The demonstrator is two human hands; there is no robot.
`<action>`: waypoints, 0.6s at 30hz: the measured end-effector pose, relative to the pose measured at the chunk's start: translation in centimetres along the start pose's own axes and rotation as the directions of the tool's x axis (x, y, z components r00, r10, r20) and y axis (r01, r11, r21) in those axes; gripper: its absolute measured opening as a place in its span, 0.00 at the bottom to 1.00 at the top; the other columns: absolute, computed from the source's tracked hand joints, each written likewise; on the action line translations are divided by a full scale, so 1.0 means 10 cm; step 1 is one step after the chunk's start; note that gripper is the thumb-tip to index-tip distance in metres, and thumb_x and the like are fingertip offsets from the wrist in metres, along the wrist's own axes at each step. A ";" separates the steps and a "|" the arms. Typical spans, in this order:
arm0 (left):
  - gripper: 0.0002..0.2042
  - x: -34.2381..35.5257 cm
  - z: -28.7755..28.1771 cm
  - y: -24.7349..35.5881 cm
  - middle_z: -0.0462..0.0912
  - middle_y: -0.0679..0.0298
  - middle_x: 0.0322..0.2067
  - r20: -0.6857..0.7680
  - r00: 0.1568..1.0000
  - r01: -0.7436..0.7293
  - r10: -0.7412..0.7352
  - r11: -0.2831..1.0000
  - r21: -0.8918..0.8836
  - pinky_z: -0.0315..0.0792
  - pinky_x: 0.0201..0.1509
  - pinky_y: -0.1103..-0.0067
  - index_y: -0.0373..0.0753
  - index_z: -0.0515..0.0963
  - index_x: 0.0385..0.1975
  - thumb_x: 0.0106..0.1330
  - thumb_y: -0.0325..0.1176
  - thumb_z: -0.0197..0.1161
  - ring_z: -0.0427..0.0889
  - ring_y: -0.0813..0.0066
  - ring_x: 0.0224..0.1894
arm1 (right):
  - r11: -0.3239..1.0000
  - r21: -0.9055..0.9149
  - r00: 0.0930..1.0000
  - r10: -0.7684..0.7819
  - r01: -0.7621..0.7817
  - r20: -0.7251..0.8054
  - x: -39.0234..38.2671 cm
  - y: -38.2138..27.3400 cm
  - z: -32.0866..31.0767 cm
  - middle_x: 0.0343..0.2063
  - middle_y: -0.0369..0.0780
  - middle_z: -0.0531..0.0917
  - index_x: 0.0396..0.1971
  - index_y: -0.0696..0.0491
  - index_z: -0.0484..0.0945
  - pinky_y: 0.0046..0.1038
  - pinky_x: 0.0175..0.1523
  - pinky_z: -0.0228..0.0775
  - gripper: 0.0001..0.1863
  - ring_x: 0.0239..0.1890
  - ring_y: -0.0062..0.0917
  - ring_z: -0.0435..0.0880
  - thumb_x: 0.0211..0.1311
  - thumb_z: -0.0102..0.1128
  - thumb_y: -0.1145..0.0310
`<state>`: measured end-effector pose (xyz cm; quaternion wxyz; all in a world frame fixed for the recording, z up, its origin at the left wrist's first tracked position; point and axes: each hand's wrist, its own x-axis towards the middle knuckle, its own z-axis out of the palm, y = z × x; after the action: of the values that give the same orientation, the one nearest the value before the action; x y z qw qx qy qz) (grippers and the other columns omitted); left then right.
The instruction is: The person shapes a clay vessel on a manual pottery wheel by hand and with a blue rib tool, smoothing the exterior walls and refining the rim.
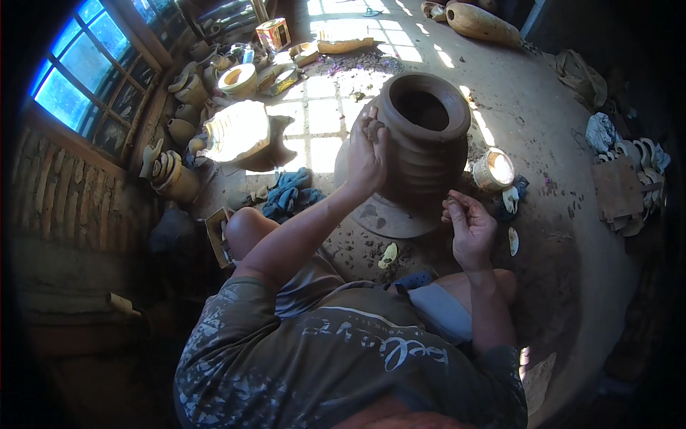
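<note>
A large brown clay pot (pixel 429 161) with a wide round mouth and ridged walls stands upright on a round flat base (pixel 393 223) in front of me. My left hand (pixel 368 154) lies against the pot's left side below the rim, its fingers pointing up and partly bent; no grip on the wall shows. To the right of the pot's lower part, apart from it, my right hand (pixel 473 230) is closed with thumb and fingertips pinched together. Whatever the pinch may hold is too small to make out.
A light tub (pixel 493 170) stands right of the pot. Blue cloth (pixel 289 193) lies on the left, near a sunlit ridged vessel (pixel 238 132). A yellowish scraper-like piece (pixel 388 255) lies among clay crumbs before me. Several pots line the window wall; a long vessel (pixel 482 26) lies far back.
</note>
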<state>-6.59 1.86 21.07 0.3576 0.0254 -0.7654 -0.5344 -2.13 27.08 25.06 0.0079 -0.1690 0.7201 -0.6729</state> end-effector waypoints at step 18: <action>0.15 0.26 -0.46 0.35 0.80 0.54 0.41 -0.009 0.995 0.099 -0.103 0.979 -0.181 0.73 0.56 0.67 0.31 0.77 0.47 0.82 0.38 0.48 0.80 0.61 0.48 | 0.937 -0.334 0.994 -0.112 0.098 -0.021 -0.07 -0.22 0.11 0.25 0.37 0.85 0.39 0.58 0.84 0.23 0.35 0.78 0.08 0.27 0.19 0.85 0.72 0.66 0.68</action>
<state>-4.73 -1.40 26.14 0.3380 0.0367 -0.7084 -0.6186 -0.72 26.08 26.96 -0.0710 -0.1927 0.8134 -0.5443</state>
